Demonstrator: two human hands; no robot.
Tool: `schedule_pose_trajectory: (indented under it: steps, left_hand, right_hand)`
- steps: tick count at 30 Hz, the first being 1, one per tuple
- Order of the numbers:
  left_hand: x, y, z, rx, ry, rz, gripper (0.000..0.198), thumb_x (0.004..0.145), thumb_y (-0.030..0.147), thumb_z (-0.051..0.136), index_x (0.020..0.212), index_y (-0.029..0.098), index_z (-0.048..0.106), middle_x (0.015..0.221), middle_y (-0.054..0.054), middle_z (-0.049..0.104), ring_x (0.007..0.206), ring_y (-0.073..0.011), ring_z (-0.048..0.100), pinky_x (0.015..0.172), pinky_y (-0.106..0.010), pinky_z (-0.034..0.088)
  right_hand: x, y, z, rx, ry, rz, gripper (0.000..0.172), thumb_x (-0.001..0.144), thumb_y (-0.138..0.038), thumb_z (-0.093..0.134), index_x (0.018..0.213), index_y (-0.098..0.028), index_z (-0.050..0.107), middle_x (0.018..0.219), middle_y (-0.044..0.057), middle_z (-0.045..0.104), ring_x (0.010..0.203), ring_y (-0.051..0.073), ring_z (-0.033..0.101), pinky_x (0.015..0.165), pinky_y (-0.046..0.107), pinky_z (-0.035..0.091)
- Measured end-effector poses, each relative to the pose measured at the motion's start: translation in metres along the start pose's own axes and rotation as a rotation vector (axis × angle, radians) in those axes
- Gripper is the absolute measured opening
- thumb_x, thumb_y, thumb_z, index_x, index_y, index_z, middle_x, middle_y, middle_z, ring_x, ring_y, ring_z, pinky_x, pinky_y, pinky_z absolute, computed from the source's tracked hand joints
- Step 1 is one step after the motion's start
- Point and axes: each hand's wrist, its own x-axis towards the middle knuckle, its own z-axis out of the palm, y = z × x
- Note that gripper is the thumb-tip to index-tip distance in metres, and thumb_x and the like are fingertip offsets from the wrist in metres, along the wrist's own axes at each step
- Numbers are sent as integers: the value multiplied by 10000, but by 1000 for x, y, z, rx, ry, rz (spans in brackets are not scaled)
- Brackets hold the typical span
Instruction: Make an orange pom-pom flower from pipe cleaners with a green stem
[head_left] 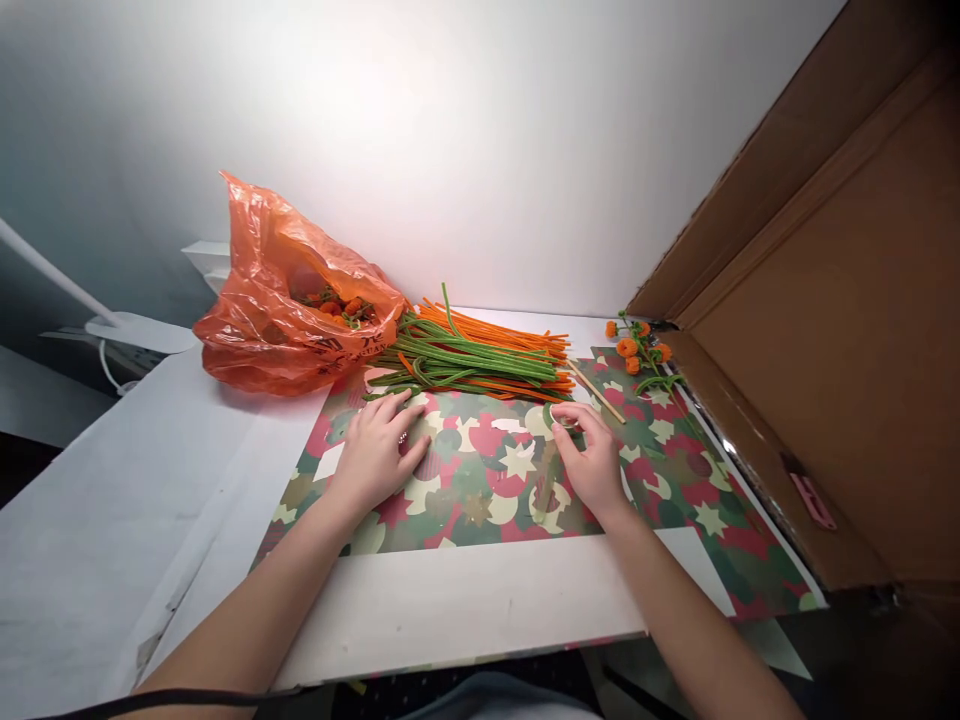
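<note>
My left hand (381, 450) lies on the patterned mat (480, 505) with its fingers spread and holds nothing. My right hand (590, 455) has its thumb and fingers closed around the edge of a small roll of green tape (562, 416). Behind my hands lies a bundle of green fuzzy stems (480, 358) with orange stems (510, 335) behind and beneath it. At the left, an orange plastic bag (262, 335) stands open with orange flowers (334, 307) inside. A sprig of orange flowers (627, 347) lies at the right rear of the mat.
A thin wooden stick (596, 391) rests right of the stems. Cardboard (825, 330) stands along the right side, with a pink object (811, 500) on it. A white wall (487, 150) rises behind the table. A white lamp-like arm (56, 270) is at the far left.
</note>
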Motion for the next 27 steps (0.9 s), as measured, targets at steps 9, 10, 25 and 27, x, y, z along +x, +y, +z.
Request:
schedule_pose_trajectory:
  steps: [9,10,25,27]
  left_hand:
    - [2,-1,2,91,-79,-164,550,871,468,474,1318,158,555,1509,-186,353,1354,-389,330,1089,-558,295]
    - [2,-2,3,95,-77,-179,562,870,471,475,1327,153,546,1511,-189,350,1358,-389,328,1092,-558,292]
    - [15,-2,0,-22,-70,113,593,876,403,501,1443,284,372,1554,-15,327,1433,-289,235,1165,-539,138]
    - [19,-4,4,-20,-64,70,567,890,440,479,1425,265,407,1503,-39,419,1402,-318,289,1147,-564,172]
  right_hand:
    - [58,-30,20,-553,-252,-318,270,866,-258,567,1123,-204,629,1204,102,616,1119,267,539,942,418,428]
    - [69,-31,24,-588,-262,-319,297,863,-263,578,1148,-192,623,1228,120,603,1142,285,522,935,434,424]
    - [102,-32,94,-726,-442,-673,164,911,-212,531,934,-201,693,1264,109,594,1188,287,425,985,460,276]
    - [104,-28,92,-724,-445,-684,172,925,-212,511,912,-210,682,1228,86,616,1160,263,445,983,431,280]
